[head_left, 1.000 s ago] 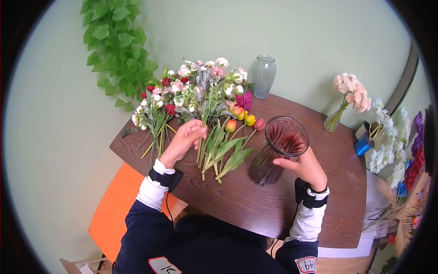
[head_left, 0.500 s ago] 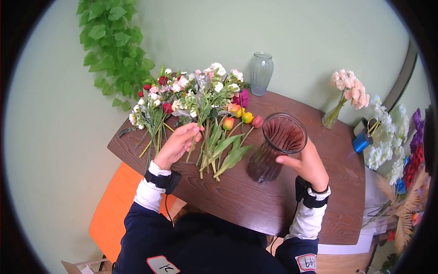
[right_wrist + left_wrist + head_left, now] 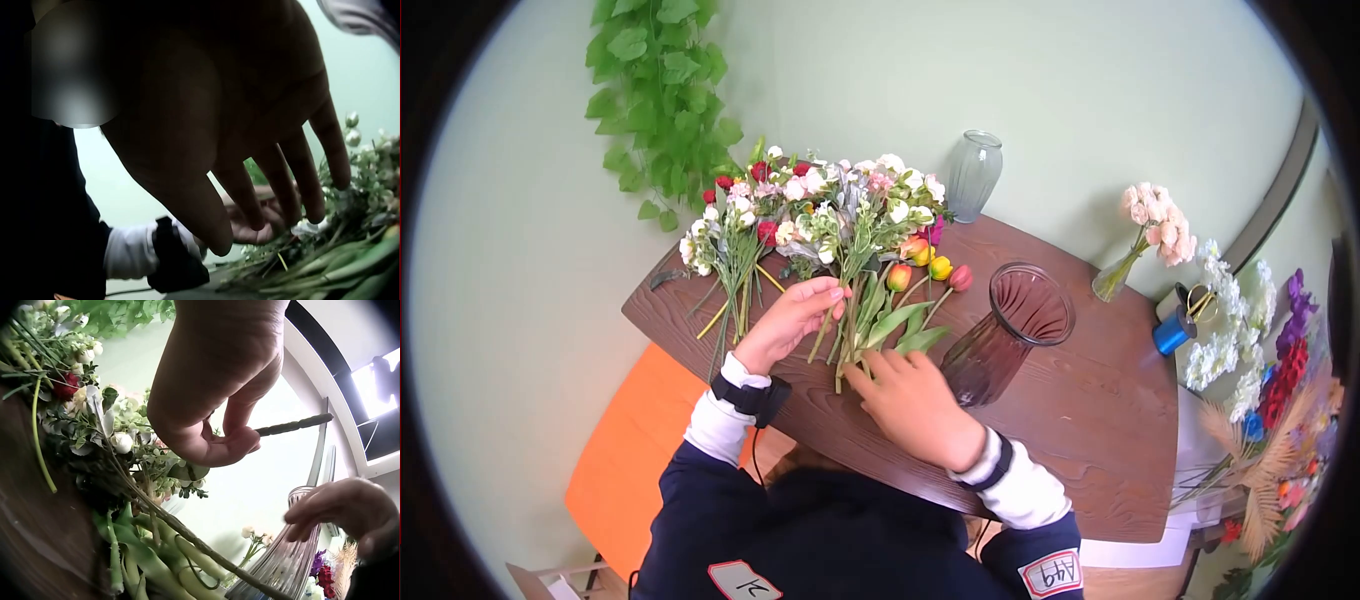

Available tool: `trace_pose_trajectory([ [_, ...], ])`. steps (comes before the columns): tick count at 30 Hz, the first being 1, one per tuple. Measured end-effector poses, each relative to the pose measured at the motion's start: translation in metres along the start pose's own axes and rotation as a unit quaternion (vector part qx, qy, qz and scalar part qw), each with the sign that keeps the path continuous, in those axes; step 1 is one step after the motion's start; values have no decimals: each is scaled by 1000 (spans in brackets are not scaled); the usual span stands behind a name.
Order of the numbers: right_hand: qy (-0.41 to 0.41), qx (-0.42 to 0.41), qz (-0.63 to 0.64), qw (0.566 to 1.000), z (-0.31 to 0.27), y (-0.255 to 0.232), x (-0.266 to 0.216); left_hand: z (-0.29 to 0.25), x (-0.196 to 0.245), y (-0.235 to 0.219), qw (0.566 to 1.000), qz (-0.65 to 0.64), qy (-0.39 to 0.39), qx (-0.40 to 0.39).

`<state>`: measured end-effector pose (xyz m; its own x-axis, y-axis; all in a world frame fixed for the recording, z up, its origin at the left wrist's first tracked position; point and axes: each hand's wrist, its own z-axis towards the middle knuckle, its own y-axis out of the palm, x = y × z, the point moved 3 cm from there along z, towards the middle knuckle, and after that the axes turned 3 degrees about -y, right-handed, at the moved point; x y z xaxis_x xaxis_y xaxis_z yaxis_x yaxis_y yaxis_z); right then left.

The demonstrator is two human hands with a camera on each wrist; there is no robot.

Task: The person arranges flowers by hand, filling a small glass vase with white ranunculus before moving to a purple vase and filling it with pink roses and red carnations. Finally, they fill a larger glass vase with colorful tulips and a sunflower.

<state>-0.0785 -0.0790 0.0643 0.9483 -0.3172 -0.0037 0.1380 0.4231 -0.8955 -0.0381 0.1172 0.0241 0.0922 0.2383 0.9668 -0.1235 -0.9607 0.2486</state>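
Observation:
My left hand point(image 3: 792, 318) pinches the green stem point(image 3: 297, 425) of a leafy spray with white blooms between thumb and fingers, at the front of the flower pile point(image 3: 800, 205). Over the lower stems of the tulips point(image 3: 898, 277) reaches my right hand point(image 3: 920, 408), palm down and fingers extended. In the right wrist view its fingers point(image 3: 299, 169) are spread and nothing lies in them. To the right of that hand, the purple ribbed glass vase point(image 3: 1000, 350) stands on the table, its wide mouth uncovered.
A clear glass vase point(image 3: 977, 178) stands at the table's back edge. Pale pink flowers in a small vase point(image 3: 1112, 278) and a blue ribbon spool point(image 3: 1174, 331) are on the right side. More flowers point(image 3: 1230, 345) crowd beyond the table's right edge. An orange seat point(image 3: 635, 450) sits below left.
My right hand has let go of the purple vase and moved left to the tulip stems. My left hand has drawn the pinched spray slightly apart from the pile.

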Motion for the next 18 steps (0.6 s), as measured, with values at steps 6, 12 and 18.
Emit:
trace_pose_trajectory([
  [6, -40, 1, -168, 985, 28, 73, 18, -9, 5, 3, 1000, 6, 1, 22],
  [12, -39, -31, -166, 985, 22, 89, 21, -28, 31, -4, 996, 31, 81, 23],
  [18, -47, -15, -142, 989, 20, 91, 22, -38, 56, -6, 984, 6, 177, 36],
])
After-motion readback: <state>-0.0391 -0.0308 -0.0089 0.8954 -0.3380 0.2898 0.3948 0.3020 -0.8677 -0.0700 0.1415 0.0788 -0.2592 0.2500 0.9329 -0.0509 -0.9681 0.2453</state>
